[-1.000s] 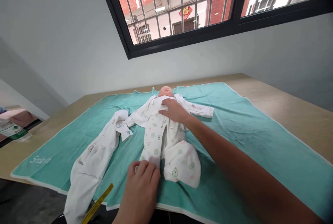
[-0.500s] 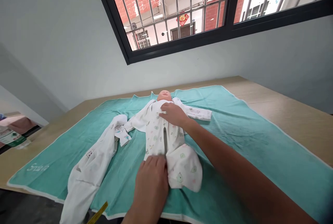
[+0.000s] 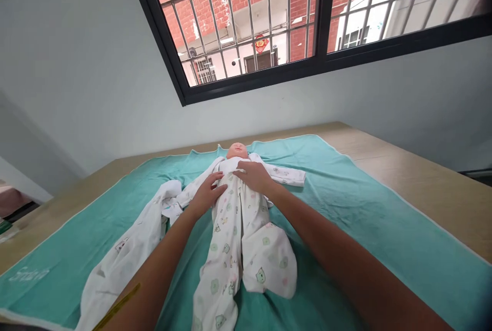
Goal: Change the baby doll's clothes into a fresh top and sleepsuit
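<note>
A baby doll (image 3: 237,150) lies face up with its head at the far end, wearing a white long-sleeved top (image 3: 284,174) and white patterned trousers (image 3: 223,249). My left hand (image 3: 207,193) touches the trousers at the left side of the waist, thumb apart from the fingers. On the right side of the waist rests my right hand (image 3: 253,175), its fingers spread over the front. One trouser leg stretches toward me; the other is folded short. To the left, a white garment (image 3: 123,254) lies partly behind my left forearm.
A teal towel (image 3: 338,203) with a pale edge covers much of the wooden table (image 3: 415,174). Behind is a grey wall with a dark-framed barred window (image 3: 249,72). A clear bottle (image 3: 7,231) is partly visible at the left edge.
My left hand has moved from the near trouser leg up to the waist, uncovering that leg. My right hand stays at the waist. The view has shifted slightly.
</note>
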Demonstrator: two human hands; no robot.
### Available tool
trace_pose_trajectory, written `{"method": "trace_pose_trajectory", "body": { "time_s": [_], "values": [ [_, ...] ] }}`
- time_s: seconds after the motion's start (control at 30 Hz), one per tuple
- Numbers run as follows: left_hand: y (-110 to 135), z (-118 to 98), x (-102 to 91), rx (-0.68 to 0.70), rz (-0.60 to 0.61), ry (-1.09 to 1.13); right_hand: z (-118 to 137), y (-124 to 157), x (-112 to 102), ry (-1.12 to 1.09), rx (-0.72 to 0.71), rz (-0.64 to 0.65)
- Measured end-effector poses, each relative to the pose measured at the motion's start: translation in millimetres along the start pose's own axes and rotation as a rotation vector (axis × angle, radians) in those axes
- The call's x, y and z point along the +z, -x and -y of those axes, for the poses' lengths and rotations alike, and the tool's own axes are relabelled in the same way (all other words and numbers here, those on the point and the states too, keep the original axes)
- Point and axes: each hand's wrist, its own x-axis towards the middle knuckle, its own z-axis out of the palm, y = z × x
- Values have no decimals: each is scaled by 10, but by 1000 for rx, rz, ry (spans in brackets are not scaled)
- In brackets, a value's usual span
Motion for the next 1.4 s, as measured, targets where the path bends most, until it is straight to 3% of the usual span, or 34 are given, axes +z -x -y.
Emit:
{"method": "trace_pose_trajectory", "body": {
  "time_s": [0.13,0.23,0.47,0.63,0.77,0.93,1.17,1.23,1.33,1.4],
  "values": [
    [-174,-32,26,39,37,-92,-33,20,32,20,-117,-84],
    [-265,-2,-3,89,38,-173,-64,1,45,65,-145,-67],
    [-562,155,-10,179,-40,-387,-117,-128,15,159,27,71],
    [-771,307,99,130,-143,-261,-175,-322,29,217,60,99],
    [-788,412,171,68,-216,-201,-227,-484,125,221,136,70],
    [-618,441,154,61,-204,-71,-253,-454,252,50,268,-34],
    [-239,468,79,-42,-119,-23,-181,-67,196,-294,208,-80],
    [-110,375,19,-37,-163,-65,-196,87,175,-382,211,-99],
    [218,60,-106,1,-257,-127,-259,309,158,-434,213,-134],
    [543,-217,-173,25,-193,-133,-306,418,154,-439,237,-165]
  ]
}}
